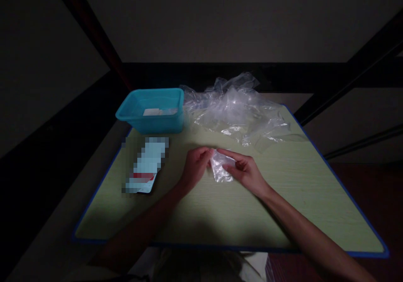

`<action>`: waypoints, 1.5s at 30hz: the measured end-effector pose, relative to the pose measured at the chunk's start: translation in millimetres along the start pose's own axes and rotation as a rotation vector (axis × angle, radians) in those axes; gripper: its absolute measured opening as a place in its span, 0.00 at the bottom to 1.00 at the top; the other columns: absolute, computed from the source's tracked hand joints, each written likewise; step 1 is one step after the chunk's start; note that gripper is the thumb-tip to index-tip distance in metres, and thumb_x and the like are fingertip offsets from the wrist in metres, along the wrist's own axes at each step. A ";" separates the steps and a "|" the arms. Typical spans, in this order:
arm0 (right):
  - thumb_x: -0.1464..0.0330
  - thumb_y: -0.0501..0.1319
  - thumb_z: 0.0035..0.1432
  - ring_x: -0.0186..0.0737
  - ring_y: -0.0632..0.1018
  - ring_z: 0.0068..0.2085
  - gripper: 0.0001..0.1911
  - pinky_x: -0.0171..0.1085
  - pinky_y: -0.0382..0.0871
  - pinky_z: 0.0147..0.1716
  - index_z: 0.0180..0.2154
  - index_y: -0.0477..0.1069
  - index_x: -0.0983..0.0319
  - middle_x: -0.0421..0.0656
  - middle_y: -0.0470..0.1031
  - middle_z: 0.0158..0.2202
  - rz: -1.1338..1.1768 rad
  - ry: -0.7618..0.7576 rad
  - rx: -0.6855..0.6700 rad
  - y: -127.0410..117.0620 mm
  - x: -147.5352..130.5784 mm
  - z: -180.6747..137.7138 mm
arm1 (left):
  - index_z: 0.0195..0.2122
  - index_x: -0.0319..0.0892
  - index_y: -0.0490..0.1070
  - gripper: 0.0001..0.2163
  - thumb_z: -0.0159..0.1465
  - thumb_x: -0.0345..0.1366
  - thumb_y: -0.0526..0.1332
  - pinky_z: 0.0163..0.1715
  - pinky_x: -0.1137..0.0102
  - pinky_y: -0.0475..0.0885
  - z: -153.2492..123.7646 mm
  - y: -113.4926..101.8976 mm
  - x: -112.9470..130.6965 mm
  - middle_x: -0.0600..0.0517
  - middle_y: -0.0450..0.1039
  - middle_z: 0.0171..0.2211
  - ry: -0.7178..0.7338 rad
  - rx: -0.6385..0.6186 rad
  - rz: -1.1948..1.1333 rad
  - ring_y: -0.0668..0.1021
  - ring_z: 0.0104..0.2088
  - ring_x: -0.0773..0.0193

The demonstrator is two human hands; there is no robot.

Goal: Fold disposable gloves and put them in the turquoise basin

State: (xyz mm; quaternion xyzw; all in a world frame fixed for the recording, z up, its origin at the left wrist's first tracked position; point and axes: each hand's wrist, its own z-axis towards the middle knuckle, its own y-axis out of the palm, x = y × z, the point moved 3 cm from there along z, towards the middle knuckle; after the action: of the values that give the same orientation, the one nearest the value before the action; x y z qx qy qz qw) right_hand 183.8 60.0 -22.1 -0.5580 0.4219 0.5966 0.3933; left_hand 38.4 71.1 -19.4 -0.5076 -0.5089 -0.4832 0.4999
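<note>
A small clear plastic bag (pixel 221 168) is held between both hands above the middle of the table. My left hand (pixel 195 166) pinches its upper left corner with thumb and fingertips. On the other side, my right hand (pixel 248 173) grips the bag, its thumb on the front and its index finger stretched along the top edge. Whether anything lies inside the bag is too hard to make out.
A heap of crumpled clear plastic (pixel 234 110) spreads over the table's far side. Left of it stands a turquoise basin (pixel 154 124) with white items inside. A phone (pixel 147 164), partly blurred, lies at the left. The table (pixel 267 227) has a blue edge.
</note>
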 end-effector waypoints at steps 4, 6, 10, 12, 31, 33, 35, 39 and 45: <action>0.67 0.65 0.47 0.34 0.71 0.26 0.19 0.33 0.64 0.25 0.45 0.75 0.58 0.39 0.76 0.29 0.019 0.016 0.000 -0.4 1.0 0.7 | 0.15 0.40 0.66 0.13 0.52 0.42 0.61 0.22 0.74 0.63 -0.3 -1.6 0.3 0.56 0.64 0.14 0.019 0.003 0.003 0.68 0.19 0.68; 0.67 0.66 0.46 0.34 0.71 0.26 0.20 0.34 0.65 0.25 0.44 0.75 0.57 0.38 0.76 0.28 0.026 0.025 0.015 -1.2 1.3 1.1 | 0.17 0.40 0.67 0.14 0.51 0.44 0.61 0.23 0.74 0.65 -0.5 0.1 -0.4 0.56 0.65 0.15 -0.005 0.008 -0.030 0.69 0.20 0.68; 0.66 0.67 0.46 0.35 0.73 0.27 0.21 0.34 0.67 0.27 0.45 0.75 0.56 0.38 0.77 0.29 0.063 0.033 0.024 -2.1 0.9 1.6 | 0.22 0.39 0.69 0.16 0.49 0.48 0.62 0.24 0.72 0.69 -2.4 5.5 -3.0 0.54 0.69 0.20 -0.113 -0.004 -0.142 0.72 0.22 0.66; 0.66 0.67 0.47 0.35 0.74 0.29 0.20 0.35 0.67 0.30 0.45 0.75 0.55 0.38 0.77 0.31 0.085 0.023 0.036 -2.7 0.2 1.5 | 0.22 0.38 0.69 0.17 0.48 0.49 0.63 0.24 0.72 0.68 -3.9 7.4 -3.5 0.54 0.70 0.20 -0.150 -0.021 -0.173 0.72 0.21 0.66; 0.66 0.64 0.49 0.34 0.74 0.28 0.18 0.35 0.69 0.29 0.45 0.75 0.57 0.40 0.79 0.35 -0.007 -0.037 0.143 -8.6 2.6 3.8 | 0.20 0.38 0.67 0.17 0.53 0.48 0.61 0.21 0.75 0.62 -3.8 8.3 -6.8 0.57 0.63 0.16 -0.035 -0.111 -0.022 0.67 0.19 0.70; 0.67 0.64 0.49 0.35 0.74 0.28 0.18 0.36 0.69 0.29 0.45 0.75 0.57 0.40 0.79 0.35 -0.037 -0.049 0.166 -10.5 2.5 3.9 | 0.21 0.38 0.67 0.18 0.53 0.50 0.60 0.23 0.74 0.66 -4.9 10.5 -7.6 0.56 0.65 0.17 -0.071 -0.132 -0.051 0.69 0.20 0.68; 0.67 0.64 0.49 0.36 0.75 0.30 0.18 0.37 0.69 0.29 0.45 0.75 0.57 0.41 0.79 0.37 -0.056 -0.069 0.190 -12.4 2.4 4.1 | 0.21 0.38 0.67 0.18 0.51 0.51 0.62 0.23 0.73 0.68 -5.3 12.2 -9.1 0.55 0.66 0.18 -0.108 -0.156 -0.065 0.70 0.21 0.68; 0.67 0.63 0.49 0.38 0.75 0.33 0.18 0.38 0.69 0.30 0.45 0.75 0.57 0.42 0.79 0.39 -0.071 -0.091 0.235 -15.1 2.4 4.2 | 0.21 0.37 0.69 0.17 0.49 0.48 0.64 0.22 0.74 0.68 -4.5 13.6 -12.2 0.55 0.66 0.17 -0.131 -0.179 -0.051 0.71 0.20 0.68; 0.67 0.63 0.49 0.36 0.75 0.30 0.19 0.37 0.68 0.28 0.46 0.74 0.58 0.43 0.79 0.40 -0.093 -0.103 0.257 -17.0 0.6 3.8 | 0.22 0.37 0.69 0.14 0.49 0.45 0.63 0.21 0.74 0.69 -3.9 15.7 -12.9 0.54 0.69 0.18 -0.135 -0.202 -0.051 0.74 0.21 0.67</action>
State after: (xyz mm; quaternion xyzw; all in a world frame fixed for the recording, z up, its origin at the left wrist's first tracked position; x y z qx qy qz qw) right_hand 198.4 69.3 -23.7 -0.4905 0.4477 0.5468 0.5099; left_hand 54.0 67.0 -32.4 -0.5736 -0.5031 -0.5093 0.3983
